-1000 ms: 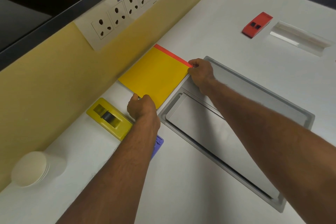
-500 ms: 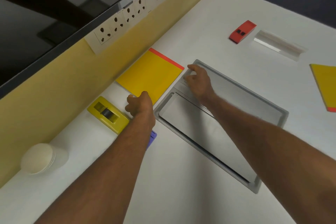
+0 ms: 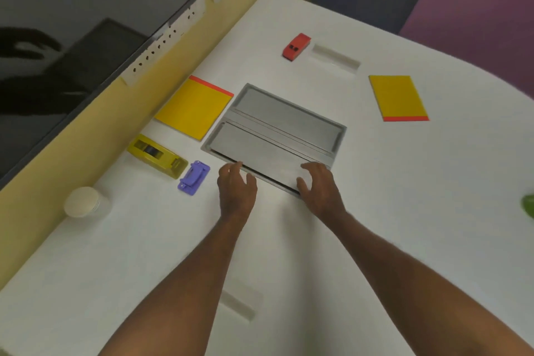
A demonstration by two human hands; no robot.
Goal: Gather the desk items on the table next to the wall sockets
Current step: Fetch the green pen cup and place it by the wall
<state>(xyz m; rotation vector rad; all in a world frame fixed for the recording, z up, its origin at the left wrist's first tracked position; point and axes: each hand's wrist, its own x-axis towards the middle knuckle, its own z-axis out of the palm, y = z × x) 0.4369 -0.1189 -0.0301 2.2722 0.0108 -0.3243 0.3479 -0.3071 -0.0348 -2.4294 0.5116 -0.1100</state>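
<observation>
Both hands hang empty with fingers loosely spread: the left hand (image 3: pixel 237 186) over the near edge of the grey cable hatch (image 3: pixel 277 136) set into the table (image 3: pixel 404 211), the right hand (image 3: pixel 319 185) at that edge's right end.

One yellow notepad (image 3: pixel 194 108) already lies next to the wall sockets (image 3: pixel 157 48), with the yellow tape dispenser (image 3: pixel 157 154) and purple stapler (image 3: pixel 193 178) near it along the wall. The second yellow notepad (image 3: pixel 398 97) and the red item (image 3: pixel 296 46) lie well apart, on the far side of the hatch.

The likely slip is in reaching across: a sleeve-less forearm sweeping low could nudge the stapler or shove the placed pad out of line.

A clear jar with a pale lid (image 3: pixel 83 202) stands by the wall; its contents cannot be made out.
</observation>
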